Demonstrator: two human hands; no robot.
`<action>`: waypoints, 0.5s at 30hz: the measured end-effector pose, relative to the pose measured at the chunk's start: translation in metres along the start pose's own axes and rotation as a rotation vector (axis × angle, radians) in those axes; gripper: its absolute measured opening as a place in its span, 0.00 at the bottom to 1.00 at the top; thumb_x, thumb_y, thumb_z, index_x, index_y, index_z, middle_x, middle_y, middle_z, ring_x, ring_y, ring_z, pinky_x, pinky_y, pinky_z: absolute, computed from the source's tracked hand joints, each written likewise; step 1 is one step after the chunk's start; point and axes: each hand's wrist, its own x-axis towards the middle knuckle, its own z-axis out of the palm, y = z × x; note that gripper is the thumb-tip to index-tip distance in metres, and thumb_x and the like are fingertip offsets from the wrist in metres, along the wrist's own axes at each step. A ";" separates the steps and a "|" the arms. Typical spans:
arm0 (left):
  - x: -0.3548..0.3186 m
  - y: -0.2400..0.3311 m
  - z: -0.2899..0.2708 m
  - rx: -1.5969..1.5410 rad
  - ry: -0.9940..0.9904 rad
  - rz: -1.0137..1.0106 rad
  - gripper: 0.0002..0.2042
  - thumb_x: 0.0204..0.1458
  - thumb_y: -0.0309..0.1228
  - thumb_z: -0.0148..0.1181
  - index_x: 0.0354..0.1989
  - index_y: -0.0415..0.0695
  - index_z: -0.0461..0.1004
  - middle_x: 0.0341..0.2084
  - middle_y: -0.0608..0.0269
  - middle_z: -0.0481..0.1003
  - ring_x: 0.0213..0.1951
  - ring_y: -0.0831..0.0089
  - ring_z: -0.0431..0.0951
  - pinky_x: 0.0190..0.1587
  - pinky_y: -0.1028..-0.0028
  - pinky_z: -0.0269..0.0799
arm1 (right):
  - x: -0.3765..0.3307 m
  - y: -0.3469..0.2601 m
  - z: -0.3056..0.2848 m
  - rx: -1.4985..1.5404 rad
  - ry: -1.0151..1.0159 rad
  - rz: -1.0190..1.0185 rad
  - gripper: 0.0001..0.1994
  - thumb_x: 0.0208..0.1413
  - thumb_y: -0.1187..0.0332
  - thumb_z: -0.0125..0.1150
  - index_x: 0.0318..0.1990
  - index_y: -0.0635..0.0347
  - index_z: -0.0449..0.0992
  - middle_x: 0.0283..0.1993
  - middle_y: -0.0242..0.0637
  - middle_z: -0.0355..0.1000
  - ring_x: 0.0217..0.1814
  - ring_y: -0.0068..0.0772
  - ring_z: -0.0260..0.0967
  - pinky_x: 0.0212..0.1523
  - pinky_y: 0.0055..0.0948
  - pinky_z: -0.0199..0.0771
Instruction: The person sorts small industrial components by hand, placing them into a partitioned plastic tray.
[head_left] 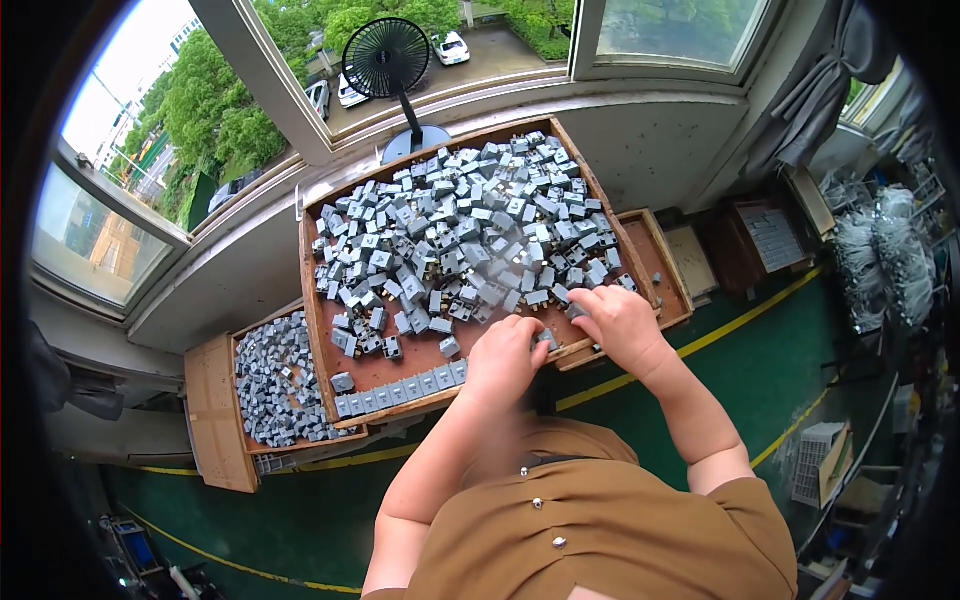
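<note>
A shallow wooden tray [318,345] with a reddish bottom holds a heap of small grey plastic blocks [462,228], some showing brass-coloured metal parts. Along its near edge stands a neat row of the same blocks [399,390], side by side. My left hand [505,356] is at the right end of this row, its fingers curled round a grey block [544,340] that is partly hidden. Just to the right, over the near right part of the tray, my right hand [622,325] pinches another grey block [576,311] between thumb and fingers.
Left of the tray, a lower box [285,385] holds more small grey pieces beside a cardboard sheet [213,412]. A second wooden tray [655,262] sits under the right side. A black fan [387,60] stands at the window behind. Yellow lines mark the green floor [720,355].
</note>
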 end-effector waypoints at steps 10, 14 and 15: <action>0.013 0.015 0.000 0.128 0.005 0.054 0.15 0.49 0.38 0.63 0.42 0.44 0.75 0.35 0.57 0.78 0.38 0.60 0.79 0.40 0.65 0.75 | 0.002 0.002 0.004 -0.025 0.021 -0.015 0.07 0.50 0.64 0.64 0.29 0.55 0.75 0.28 0.34 0.70 0.33 0.37 0.70 0.34 0.34 0.73; 0.022 0.018 0.027 0.227 0.078 0.120 0.14 0.49 0.40 0.62 0.40 0.46 0.75 0.30 0.58 0.76 0.34 0.60 0.78 0.37 0.65 0.76 | 0.021 0.004 0.022 -0.095 0.125 -0.020 0.07 0.47 0.65 0.65 0.26 0.55 0.72 0.29 0.32 0.69 0.34 0.36 0.70 0.34 0.31 0.74; 0.022 0.016 0.030 0.261 0.109 0.138 0.13 0.49 0.40 0.61 0.39 0.47 0.74 0.28 0.59 0.75 0.33 0.61 0.78 0.36 0.65 0.76 | 0.022 0.003 0.025 -0.129 0.123 -0.023 0.07 0.46 0.66 0.65 0.26 0.54 0.72 0.29 0.32 0.69 0.34 0.36 0.70 0.34 0.31 0.74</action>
